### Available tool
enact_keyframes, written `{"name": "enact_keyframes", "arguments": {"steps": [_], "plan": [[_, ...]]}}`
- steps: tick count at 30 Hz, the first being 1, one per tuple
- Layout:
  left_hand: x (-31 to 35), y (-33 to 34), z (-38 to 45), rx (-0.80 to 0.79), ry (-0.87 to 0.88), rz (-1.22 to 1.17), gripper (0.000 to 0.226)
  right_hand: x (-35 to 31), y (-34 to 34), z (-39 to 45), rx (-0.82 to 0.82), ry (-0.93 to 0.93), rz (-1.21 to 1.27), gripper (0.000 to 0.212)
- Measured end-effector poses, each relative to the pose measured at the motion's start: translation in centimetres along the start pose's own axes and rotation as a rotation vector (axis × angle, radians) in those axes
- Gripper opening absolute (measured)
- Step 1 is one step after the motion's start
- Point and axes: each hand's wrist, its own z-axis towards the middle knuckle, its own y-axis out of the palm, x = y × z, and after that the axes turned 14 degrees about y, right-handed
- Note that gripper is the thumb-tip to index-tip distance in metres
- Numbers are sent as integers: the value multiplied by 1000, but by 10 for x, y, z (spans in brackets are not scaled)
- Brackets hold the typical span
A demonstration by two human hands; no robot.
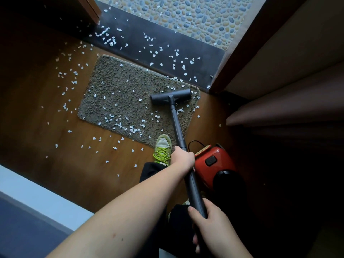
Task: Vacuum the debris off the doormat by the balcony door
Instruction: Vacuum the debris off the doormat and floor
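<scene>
no readable writing; shaggy grey-brown doormat (130, 95) w/ rounded corners on wood floor (37, 112) by the dark door sill (186, 43), white paper scraps (111, 118) strewn, t-shaped vacuum head (170, 96) near its right edge, left hand (183, 158) & right hand (214, 226) gripping the grey wand (178, 127), red canister (214, 161) beside.

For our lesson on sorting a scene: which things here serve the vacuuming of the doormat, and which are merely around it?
Serving the job:
grey shaggy doormat
white paper scraps on it
dark grey vacuum wand with T-shaped nozzle
red canister vacuum
left hand and right hand, both gripping the wand

Merely around:
pebble balcony floor
brown curtain
green-laced shoe
</scene>
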Motion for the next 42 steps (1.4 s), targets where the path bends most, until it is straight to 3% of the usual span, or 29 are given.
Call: {"name": "enact_keyframes", "arguments": {"steps": [2,9,18,26,31,35,42], "plan": [[0,2,-7,-10,2,-12,33,5,-2,-3,10,0,-14,10],[-8,23,-19,-53,-3,-2,31,19,-8,-7,13,45,-26,10],[-15,36,-24,-48,6,10,44,37,-9,-5,2,45,35,13],[-35,38,-34,-33,12,-16,37,49,2,-12,-18,84,38,23],[-34,36,-49,-31,13,23,46,53,7,-13,-33,85,41,15],[-32,28,-59,-54,38,93,38,54,13,-15,-49,107,45,15],[-41,21,-65,-47,23,-27,30,55,31,-9,9,183,-29,23]]}}
